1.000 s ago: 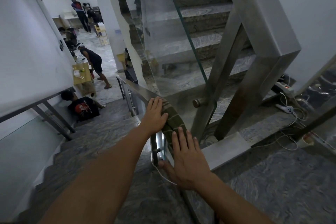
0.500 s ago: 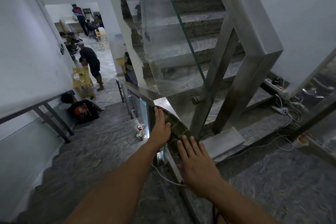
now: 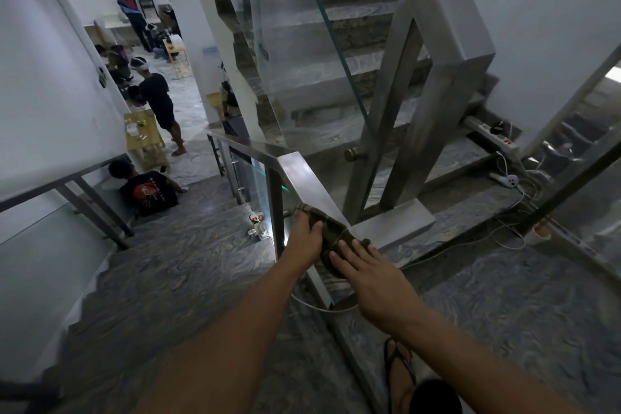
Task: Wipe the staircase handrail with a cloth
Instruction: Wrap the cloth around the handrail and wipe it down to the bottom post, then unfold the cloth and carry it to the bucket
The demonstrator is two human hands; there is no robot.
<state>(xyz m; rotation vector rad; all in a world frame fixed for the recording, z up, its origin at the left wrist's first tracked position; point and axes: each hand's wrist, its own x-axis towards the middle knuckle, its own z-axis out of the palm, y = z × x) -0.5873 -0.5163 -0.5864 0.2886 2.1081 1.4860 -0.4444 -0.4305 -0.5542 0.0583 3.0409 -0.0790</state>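
A flat stainless-steel handrail (image 3: pixel 304 180) runs from a corner down toward me above a glass panel. A dark green striped cloth (image 3: pixel 331 233) lies draped over the rail. My left hand (image 3: pixel 304 239) presses on the cloth's left side with fingers over the rail's edge. My right hand (image 3: pixel 364 276) lies flat on the cloth's near end, fingers spread. Both hands hold the cloth against the rail; the rail under them is hidden.
Grey marble stairs (image 3: pixel 188 262) descend on the left, where a person in a black shirt (image 3: pixel 148 191) sits. Other people (image 3: pixel 158 104) stand in the room beyond. A second steel rail post (image 3: pixel 437 124) rises right. Cables and a power strip (image 3: pixel 494 138) lie on the landing. My sandalled foot (image 3: pixel 400 370) shows below.
Both hands have slid the cloth down the rail toward me, leaving more bare steel showing near the corner. The view has shifted as well.
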